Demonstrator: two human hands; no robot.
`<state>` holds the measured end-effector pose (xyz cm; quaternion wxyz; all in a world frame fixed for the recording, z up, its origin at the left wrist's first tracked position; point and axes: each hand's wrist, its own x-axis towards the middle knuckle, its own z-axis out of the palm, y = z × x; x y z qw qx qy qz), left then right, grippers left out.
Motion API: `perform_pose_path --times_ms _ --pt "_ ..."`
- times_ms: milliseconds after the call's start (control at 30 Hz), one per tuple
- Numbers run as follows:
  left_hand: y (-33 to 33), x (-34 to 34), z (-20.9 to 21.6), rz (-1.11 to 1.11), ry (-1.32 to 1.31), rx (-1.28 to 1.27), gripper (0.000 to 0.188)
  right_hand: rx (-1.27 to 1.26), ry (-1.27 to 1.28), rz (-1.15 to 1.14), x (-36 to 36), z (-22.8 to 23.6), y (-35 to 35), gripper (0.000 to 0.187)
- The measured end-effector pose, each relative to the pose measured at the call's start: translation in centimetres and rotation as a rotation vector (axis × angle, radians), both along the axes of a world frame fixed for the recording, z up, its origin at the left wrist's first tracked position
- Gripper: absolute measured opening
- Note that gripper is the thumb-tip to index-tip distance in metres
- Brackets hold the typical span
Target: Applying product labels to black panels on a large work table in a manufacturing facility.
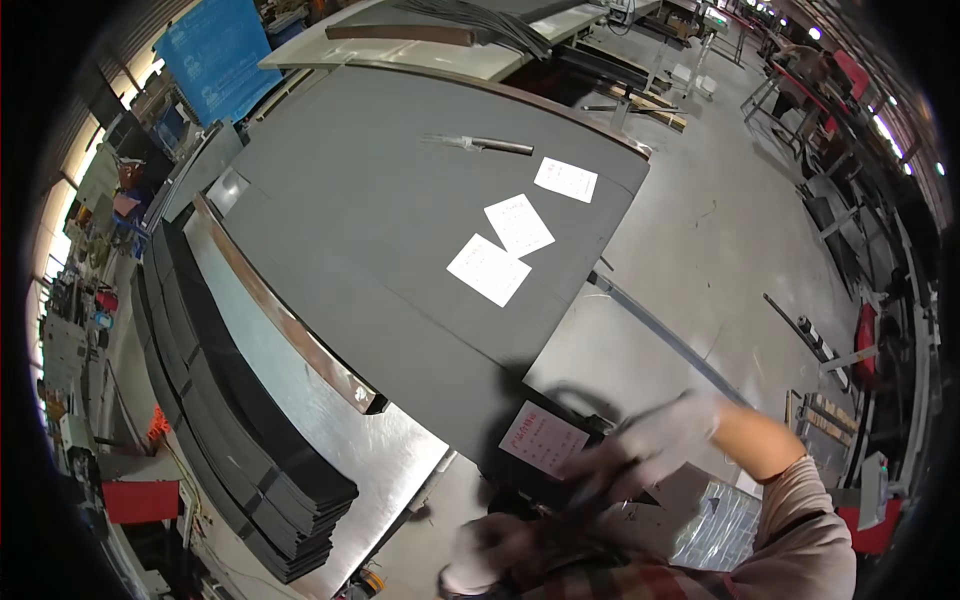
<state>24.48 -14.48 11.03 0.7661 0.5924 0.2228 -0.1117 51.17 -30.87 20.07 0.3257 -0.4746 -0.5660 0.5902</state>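
Hands sit low in the frame, both gloved and motion-blurred. Right hand [650, 445], lower right of centre, looks curled round a thin dark rod-like item [590, 490], maybe a pen or marker, tho blur means can't say for sure if it's a firm pinch. Left hand [480, 560], at bottom edge, seems loosely closed near the same dark clutter; whether it grips anything can't be told. Just beside the right hand, at lower centre, lies a pink-white label sheet [543, 438], stuck on or resting against a dark block at the near corner of the big dark-grey tabletop [400, 230]. Three white paper slips [489, 269] lie further up, centre-right, w/ a slim metal tool [480, 144] near the top. Stack of dark sheet pieces [250, 470] at lower left. Step looks like work at or around the label, poss. marking it. Next move prob. needs a steadied right hand brought tip-first onto the label, left hand bracing whatever's underneath.
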Motion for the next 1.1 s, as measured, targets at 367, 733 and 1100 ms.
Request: perform_pose_path --times_ms 367,733,1100 --pt "-8.8 -0.7 -27.9 -0.117 -0.093 0.995 0.014 -0.344 0.655 -0.645 1.0 -28.3 -3.7 0.052" --pt "-2.8 -1.6 -21.0 0.215 0.119 0.263 0.019 0.084 -1.122 -0.74 -11.3 -12.2 0.0 0.054" --pt "-3.2 4.8 -3.9 0.264 0.08 0.591 0.03 0.339 -0.583 -0.334 -6.1 -6.5 0.8 0.027"
